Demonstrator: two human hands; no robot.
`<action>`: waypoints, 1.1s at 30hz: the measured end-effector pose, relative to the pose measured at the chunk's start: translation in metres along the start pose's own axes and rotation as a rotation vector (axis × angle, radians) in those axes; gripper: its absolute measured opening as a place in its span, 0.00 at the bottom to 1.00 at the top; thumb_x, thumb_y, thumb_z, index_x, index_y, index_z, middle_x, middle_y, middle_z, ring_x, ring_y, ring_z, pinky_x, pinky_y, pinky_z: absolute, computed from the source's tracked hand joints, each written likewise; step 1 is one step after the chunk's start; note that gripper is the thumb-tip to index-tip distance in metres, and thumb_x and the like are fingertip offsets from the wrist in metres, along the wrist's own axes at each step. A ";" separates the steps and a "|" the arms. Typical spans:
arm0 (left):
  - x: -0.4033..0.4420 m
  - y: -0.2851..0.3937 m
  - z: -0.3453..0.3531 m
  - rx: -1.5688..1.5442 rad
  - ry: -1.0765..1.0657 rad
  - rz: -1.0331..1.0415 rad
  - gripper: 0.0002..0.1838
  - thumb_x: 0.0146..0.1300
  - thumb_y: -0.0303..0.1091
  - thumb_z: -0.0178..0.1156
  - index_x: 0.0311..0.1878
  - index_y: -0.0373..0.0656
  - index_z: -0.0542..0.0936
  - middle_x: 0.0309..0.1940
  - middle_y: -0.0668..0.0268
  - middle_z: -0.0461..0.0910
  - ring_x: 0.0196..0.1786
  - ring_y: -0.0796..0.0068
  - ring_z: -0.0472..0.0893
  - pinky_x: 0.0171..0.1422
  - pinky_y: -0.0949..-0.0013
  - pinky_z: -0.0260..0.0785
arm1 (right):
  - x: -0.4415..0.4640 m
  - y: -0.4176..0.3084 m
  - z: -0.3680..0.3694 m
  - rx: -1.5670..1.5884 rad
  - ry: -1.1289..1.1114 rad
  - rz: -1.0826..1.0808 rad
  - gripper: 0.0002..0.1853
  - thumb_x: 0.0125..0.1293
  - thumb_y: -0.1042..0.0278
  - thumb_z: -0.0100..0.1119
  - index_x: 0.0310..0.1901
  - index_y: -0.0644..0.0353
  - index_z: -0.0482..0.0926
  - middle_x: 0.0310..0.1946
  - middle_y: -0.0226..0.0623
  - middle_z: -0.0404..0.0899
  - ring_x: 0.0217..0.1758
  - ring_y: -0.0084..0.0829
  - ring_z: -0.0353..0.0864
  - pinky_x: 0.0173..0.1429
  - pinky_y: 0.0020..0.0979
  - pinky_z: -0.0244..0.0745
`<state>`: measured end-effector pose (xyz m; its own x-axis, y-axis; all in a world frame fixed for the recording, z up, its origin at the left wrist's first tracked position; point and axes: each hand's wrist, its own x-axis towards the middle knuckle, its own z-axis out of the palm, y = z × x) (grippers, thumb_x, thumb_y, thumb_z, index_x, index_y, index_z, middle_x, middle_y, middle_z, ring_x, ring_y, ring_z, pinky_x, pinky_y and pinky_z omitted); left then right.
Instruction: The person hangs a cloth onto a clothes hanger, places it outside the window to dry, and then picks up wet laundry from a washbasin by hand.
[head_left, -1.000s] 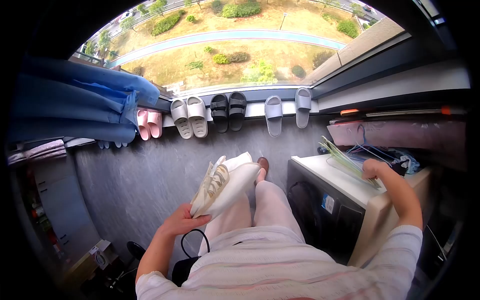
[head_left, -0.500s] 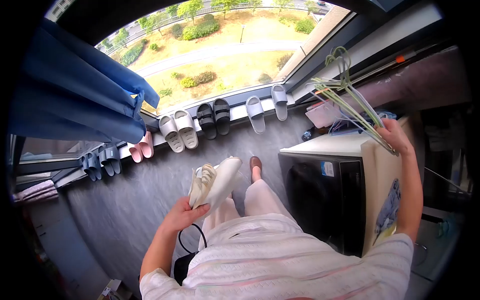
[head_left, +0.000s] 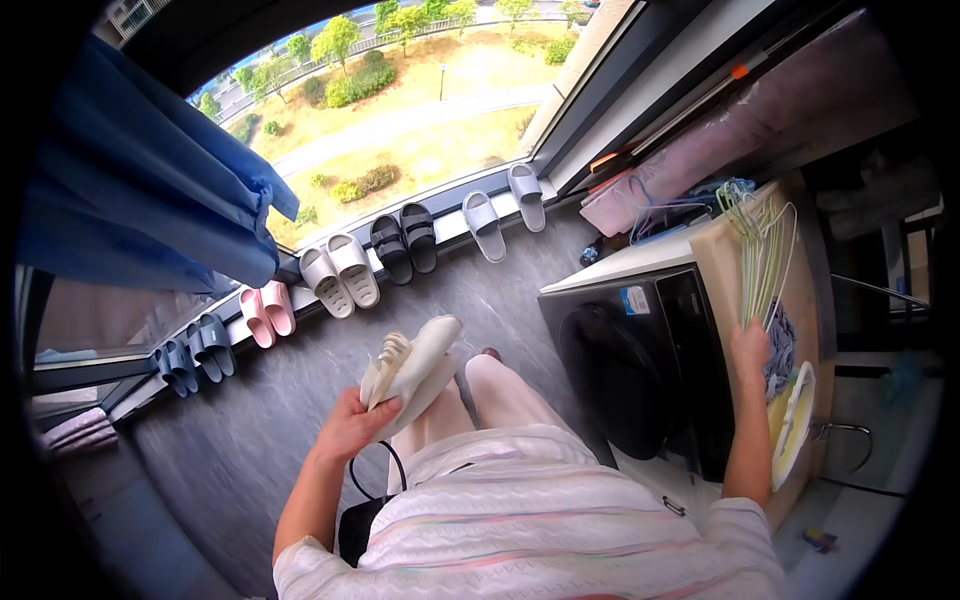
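Note:
My left hand (head_left: 352, 422) is closed around a pair of off-white shoes (head_left: 412, 368), held in front of my legs. Ridges or straps show on the nearer one; their exact style is hard to make out. On the right, my right hand (head_left: 750, 352) grips a bunch of thin, pale green and whitish clothes hangers (head_left: 757, 255). The hangers extend away from my fist over the light wooden top (head_left: 722, 262) of a cabinet beside a black-fronted washing machine (head_left: 625, 375). Crumpled blue-grey cloth (head_left: 780, 350) lies close to that hand, with a yellow and white item (head_left: 792, 425) nearer my body.
Several pairs of slippers line the window ledge, including pink ones (head_left: 267, 312), beige ones (head_left: 340, 277), black ones (head_left: 404, 243) and grey ones (head_left: 485, 228). A blue curtain (head_left: 150, 180) hangs at the left. More hangers (head_left: 650, 215) lie behind the machine, beside a pinkish covered board (head_left: 740, 120).
My right hand has brought the hangers down and closer, from raised over the far end to low above the wooden top. The view has shifted slightly; my left hand still holds the shoes.

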<state>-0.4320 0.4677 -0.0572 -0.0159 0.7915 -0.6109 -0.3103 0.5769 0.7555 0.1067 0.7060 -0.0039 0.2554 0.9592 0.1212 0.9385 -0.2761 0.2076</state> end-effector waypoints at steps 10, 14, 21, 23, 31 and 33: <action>-0.022 -0.005 0.034 0.009 0.196 0.136 0.15 0.56 0.36 0.65 0.43 0.37 0.79 0.33 0.73 0.79 0.34 0.85 0.73 0.38 0.79 0.65 | 0.012 0.018 -0.013 0.419 -0.095 -0.172 0.22 0.62 0.52 0.45 0.29 0.67 0.75 0.27 0.57 0.77 0.37 0.55 0.77 0.40 0.47 0.71; -0.021 -0.014 0.043 -0.021 0.199 0.147 0.16 0.55 0.32 0.65 0.46 0.36 0.76 0.37 0.68 0.79 0.38 0.81 0.76 0.44 0.76 0.67 | 0.014 0.025 -0.015 0.365 -0.085 -0.218 0.20 0.61 0.59 0.41 0.24 0.67 0.76 0.21 0.53 0.75 0.29 0.54 0.77 0.37 0.45 0.72; -0.029 -0.016 0.067 -0.095 0.225 0.290 0.17 0.59 0.33 0.61 0.49 0.34 0.75 0.40 0.66 0.79 0.40 0.79 0.78 0.46 0.76 0.69 | 0.014 0.042 -0.042 0.625 0.119 0.043 0.15 0.61 0.64 0.45 0.30 0.65 0.79 0.26 0.52 0.78 0.31 0.51 0.78 0.38 0.45 0.72; -0.031 -0.019 0.069 -0.142 0.218 0.298 0.18 0.60 0.33 0.60 0.51 0.33 0.73 0.42 0.64 0.79 0.41 0.77 0.78 0.47 0.74 0.70 | 0.028 0.069 -0.019 0.573 0.496 -0.067 0.14 0.62 0.65 0.46 0.32 0.65 0.79 0.27 0.53 0.78 0.30 0.50 0.79 0.37 0.44 0.72; -0.038 -0.026 0.070 -0.281 0.183 0.311 0.18 0.63 0.33 0.54 0.53 0.33 0.70 0.45 0.61 0.77 0.44 0.71 0.79 0.49 0.68 0.73 | -0.021 0.067 -0.085 1.706 0.355 0.036 0.14 0.67 0.67 0.49 0.51 0.64 0.71 0.14 0.24 0.63 0.13 0.13 0.59 0.16 0.16 0.55; -0.043 -0.028 0.071 -0.310 0.165 0.321 0.18 0.64 0.34 0.54 0.53 0.33 0.70 0.45 0.61 0.77 0.44 0.71 0.79 0.49 0.68 0.73 | -0.055 0.054 -0.101 1.778 0.400 -0.086 0.14 0.66 0.68 0.49 0.50 0.65 0.69 0.17 0.26 0.66 0.15 0.15 0.63 0.19 0.17 0.59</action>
<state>-0.3551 0.4318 -0.0353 -0.3004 0.8629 -0.4063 -0.5334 0.2012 0.8216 0.1197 0.6325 0.0991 0.3847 0.8213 0.4212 0.1175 0.4090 -0.9049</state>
